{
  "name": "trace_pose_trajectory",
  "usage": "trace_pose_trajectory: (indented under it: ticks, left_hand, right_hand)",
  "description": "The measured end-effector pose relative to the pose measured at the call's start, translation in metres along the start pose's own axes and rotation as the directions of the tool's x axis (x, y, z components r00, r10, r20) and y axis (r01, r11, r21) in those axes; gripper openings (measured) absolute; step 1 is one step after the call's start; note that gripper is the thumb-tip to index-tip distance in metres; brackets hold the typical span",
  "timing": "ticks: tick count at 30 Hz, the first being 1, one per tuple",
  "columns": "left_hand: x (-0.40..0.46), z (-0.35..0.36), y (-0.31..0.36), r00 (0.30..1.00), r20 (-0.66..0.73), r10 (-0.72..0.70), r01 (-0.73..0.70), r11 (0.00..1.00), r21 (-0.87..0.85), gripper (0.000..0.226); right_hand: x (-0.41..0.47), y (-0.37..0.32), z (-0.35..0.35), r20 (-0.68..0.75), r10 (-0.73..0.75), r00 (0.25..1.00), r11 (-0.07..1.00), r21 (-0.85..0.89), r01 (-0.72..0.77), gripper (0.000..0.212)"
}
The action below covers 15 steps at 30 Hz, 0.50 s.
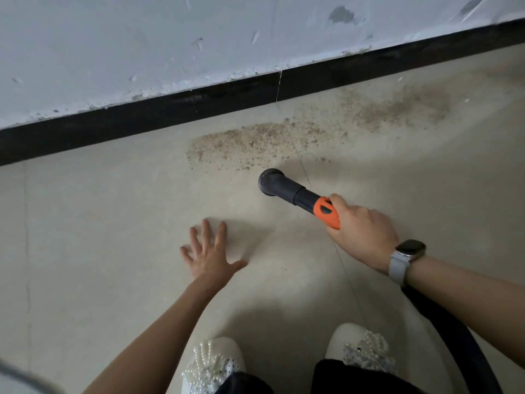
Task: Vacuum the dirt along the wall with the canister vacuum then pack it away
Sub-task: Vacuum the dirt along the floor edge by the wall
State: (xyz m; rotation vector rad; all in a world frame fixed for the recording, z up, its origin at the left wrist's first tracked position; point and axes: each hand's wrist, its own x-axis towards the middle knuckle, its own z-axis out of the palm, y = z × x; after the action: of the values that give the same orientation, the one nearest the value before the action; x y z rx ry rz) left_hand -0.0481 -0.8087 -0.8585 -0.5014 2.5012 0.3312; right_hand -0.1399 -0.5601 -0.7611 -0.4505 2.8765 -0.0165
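Observation:
A band of sandy dirt (255, 143) lies on the beige tile floor close to the black skirting (142, 120), with a thinner brown patch (403, 108) further right. My right hand (360, 231) grips the orange handle (328, 212) of the vacuum nozzle. The nozzle's dark round mouth (270, 182) points down at the floor just below the dirt's near edge. A black hose (454, 336) runs back under my right arm. My left hand (211, 253) hovers over or rests on the bare floor with fingers spread, left of the nozzle. The canister is out of view.
A scuffed white wall (199, 38) rises above the skirting. My two white beaded shoes (213, 365) stand at the bottom edge. A watch with a pale strap (406, 257) sits on my right wrist.

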Motion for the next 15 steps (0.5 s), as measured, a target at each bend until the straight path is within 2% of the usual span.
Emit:
trace_pose_trajectory:
  ticks: [5,8,10,12,15]
  left_hand:
    - [0.000,-0.001,-0.011,0.999,-0.049,0.002,-0.003,1.000,-0.031,0.098]
    - [-0.001,-0.003,-0.027,0.991,-0.062,-0.117,0.107,0.984,-0.142,0.097]
    - [-0.001,-0.003,-0.041,0.970,-0.062,-0.236,0.219,0.954,-0.202,0.100]
    - [-0.002,-0.004,-0.056,0.938,-0.057,-0.341,0.317,0.914,-0.255,0.104]
    - [-0.001,-0.004,-0.070,0.917,-0.046,-0.396,0.369,0.887,-0.278,0.113]
  right_hand:
    - [0.027,-0.041,-0.004,-0.007,-0.130,0.991,0.992,-0.006,0.130,0.037]
    - [0.031,-0.080,-0.001,0.029,-0.265,0.964,0.964,0.004,0.265,0.037]
    - [0.028,-0.101,0.005,0.122,-0.319,0.940,0.943,0.142,0.301,0.036]
    - [0.027,-0.110,0.010,0.295,-0.353,0.888,0.897,0.375,0.232,0.039]
    - [0.027,-0.096,0.014,0.521,-0.358,0.775,0.784,0.618,-0.054,0.038]
